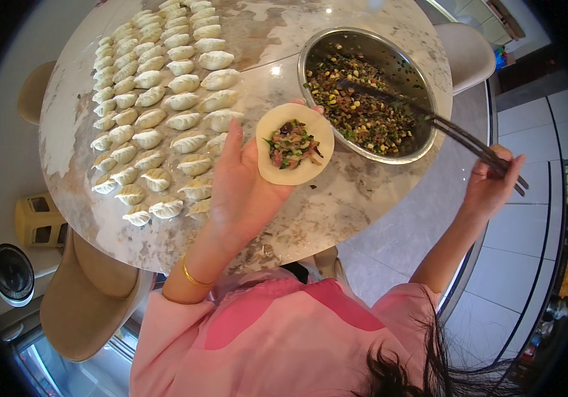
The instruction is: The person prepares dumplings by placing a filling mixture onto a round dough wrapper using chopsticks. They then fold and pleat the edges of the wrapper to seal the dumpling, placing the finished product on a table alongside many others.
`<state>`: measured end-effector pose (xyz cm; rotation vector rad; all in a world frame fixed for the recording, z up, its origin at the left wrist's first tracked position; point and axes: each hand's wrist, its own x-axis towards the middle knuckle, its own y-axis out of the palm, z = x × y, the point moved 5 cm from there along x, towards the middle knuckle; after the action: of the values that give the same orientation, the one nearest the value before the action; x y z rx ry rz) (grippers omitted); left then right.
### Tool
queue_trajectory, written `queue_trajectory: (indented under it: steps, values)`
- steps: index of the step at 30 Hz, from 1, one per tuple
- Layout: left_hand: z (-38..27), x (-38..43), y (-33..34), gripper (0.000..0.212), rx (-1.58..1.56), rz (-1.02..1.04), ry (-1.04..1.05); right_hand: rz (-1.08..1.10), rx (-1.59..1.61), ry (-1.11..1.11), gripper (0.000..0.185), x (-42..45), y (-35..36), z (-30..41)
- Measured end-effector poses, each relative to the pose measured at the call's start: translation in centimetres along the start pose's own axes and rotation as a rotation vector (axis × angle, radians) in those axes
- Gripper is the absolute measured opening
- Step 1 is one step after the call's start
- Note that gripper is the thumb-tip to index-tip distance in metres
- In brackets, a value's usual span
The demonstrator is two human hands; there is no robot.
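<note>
A round dough wrapper with a mound of chopped filling at its middle rests on my left hand, which is palm up over the table. My right hand grips a pair of dark chopsticks. Their far ends reach into the steel bowl, over a mix of chopped greens, corn kernels and what looks like minced meat. Left of my left hand, pleated dumplings lie in rows on the marbled tabletop.
The round marbled table has its near edge close to my body. A tan chair stands at the lower left, with a light chair at the upper right. A yellow stool and a round dark-topped object are at the far left.
</note>
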<state>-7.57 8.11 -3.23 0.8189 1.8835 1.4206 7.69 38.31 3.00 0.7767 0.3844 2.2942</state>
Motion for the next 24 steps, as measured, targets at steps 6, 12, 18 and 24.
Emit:
queue_trajectory:
  steps: [6, 12, 18, 24]
  values:
    - [-0.1, -0.3, -1.4, 0.069, -0.134, 0.151, -0.027, 0.001, -0.025, 0.179, 0.048, -1.1, 2.3, -5.2]
    - [-0.1, -0.3, -0.2, 0.072, -0.106, 0.101, -0.001, -0.037, -0.042, 0.223, 0.049, -0.7, 1.6, -6.7]
    - [-0.2, -0.3, 0.2, 0.072, -0.012, 0.007, 0.022, -0.037, -0.09, 0.21, 0.048, -0.8, 0.2, -5.6]
    - [-0.3, -0.2, -0.1, 0.072, -0.024, 0.006, 0.043, -0.12, -0.178, 0.123, 0.047, -1.3, 1.2, -3.6]
